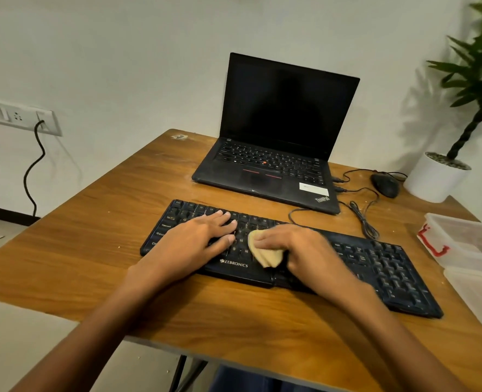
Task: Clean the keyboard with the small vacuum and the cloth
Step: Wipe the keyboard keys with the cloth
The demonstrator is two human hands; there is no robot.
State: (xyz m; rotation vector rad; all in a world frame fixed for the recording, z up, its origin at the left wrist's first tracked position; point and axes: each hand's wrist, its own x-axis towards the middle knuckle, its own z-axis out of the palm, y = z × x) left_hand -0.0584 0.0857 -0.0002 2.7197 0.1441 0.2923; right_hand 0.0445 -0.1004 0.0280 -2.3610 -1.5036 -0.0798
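Head view: left hand lies flat, fingers straight, steadying the keyboard. Right hand clutches the cloth on the keys just beside it. Wiping stage judged underway; the stretch beyond the right hand remains. No vacuum visible.

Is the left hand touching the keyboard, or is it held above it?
Touching. The head view shows the left hand lying flat on the left part of the keyboard, fingers straight, with no gap.
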